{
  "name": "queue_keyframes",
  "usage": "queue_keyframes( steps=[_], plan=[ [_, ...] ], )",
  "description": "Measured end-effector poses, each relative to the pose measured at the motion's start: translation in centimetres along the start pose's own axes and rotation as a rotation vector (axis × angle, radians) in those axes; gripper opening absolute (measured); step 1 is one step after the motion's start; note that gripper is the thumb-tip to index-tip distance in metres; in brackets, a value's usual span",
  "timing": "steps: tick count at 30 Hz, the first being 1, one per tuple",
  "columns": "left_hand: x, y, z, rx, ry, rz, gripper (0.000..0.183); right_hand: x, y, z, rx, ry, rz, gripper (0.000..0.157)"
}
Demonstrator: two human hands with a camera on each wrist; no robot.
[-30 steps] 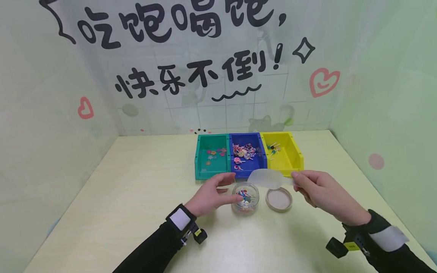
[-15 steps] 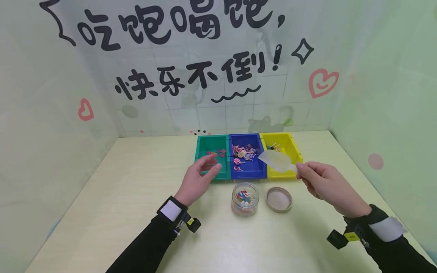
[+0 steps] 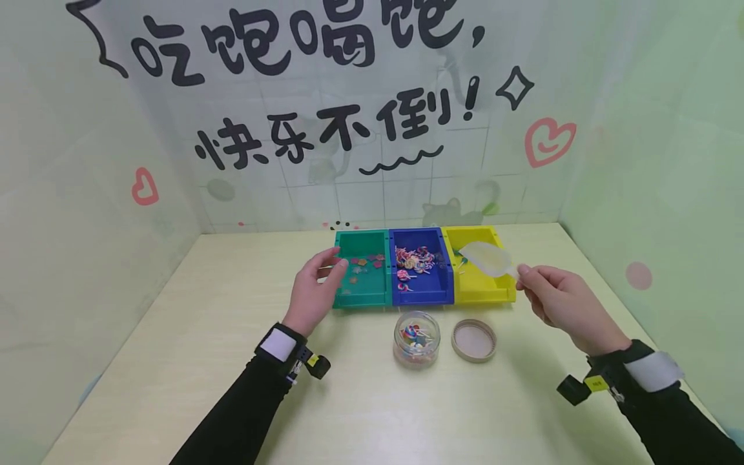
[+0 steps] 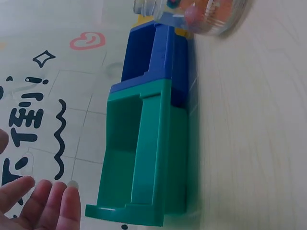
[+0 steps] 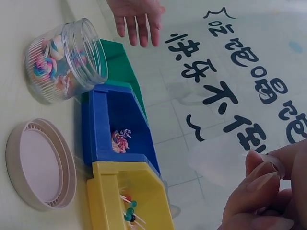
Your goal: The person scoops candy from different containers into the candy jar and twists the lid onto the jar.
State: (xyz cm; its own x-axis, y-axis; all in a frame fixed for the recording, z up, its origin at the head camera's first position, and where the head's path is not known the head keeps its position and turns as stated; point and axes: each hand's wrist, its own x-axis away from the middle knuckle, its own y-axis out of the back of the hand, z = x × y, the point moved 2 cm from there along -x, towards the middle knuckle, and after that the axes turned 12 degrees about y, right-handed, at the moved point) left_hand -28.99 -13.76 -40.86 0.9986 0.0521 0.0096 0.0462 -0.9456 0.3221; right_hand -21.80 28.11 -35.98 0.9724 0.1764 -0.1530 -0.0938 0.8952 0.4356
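Observation:
My right hand pinches the handle of a translucent white scoop, which hangs over the yellow bin. My left hand holds nothing and hovers by the left side of the green bin, fingers relaxed and apart. Between the hands a clear jar stands uncapped, with colourful miniature lollipops inside. In the right wrist view the jar is nearest the lens, and the scoop looks blurred and nearly see-through. No contents can be made out in the scoop.
The pale round lid lies right of the jar. Behind, a blue bin with swirl lollipops joins the green and yellow bins. Flat flower-like pieces lie in the green one. A printed sheet backs the table.
My left hand has left the jar's side and moved left to the green bin. My right hand has raised the scoop from above the jar and lid to over the yellow bin.

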Motion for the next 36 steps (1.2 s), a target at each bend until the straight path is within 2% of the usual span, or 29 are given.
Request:
queue_keyframes(
  steps=[6,12,19,25,31,36],
  plan=[
    [-1.0,0.9,0.9,-0.021,0.068,-0.067,0.051,-0.5,0.4,-0.8,0.011,-0.018,-0.006,0.048],
    [-1.8,1.5,1.7,-0.031,0.089,-0.103,0.049,-1.0,0.6,-1.3,0.016,-0.029,-0.017,0.047],
    [-2.9,1.5,2.8,-0.054,0.141,-0.106,0.049,-1.5,0.8,-2.2,0.022,-0.040,-0.026,0.044],
    [-3.4,1.0,3.6,-0.089,0.183,-0.081,0.052,-2.0,0.6,-3.2,0.036,-0.064,-0.029,0.047],
    [-3.7,0.5,4.4,-0.143,0.175,-0.077,0.053,-2.7,0.1,-4.3,0.049,-0.095,-0.021,0.053],
    [-3.9,0.1,4.7,-0.142,0.160,-0.070,0.051,-3.2,-0.2,-5.0,0.058,-0.093,-0.024,0.058]
  ],
)
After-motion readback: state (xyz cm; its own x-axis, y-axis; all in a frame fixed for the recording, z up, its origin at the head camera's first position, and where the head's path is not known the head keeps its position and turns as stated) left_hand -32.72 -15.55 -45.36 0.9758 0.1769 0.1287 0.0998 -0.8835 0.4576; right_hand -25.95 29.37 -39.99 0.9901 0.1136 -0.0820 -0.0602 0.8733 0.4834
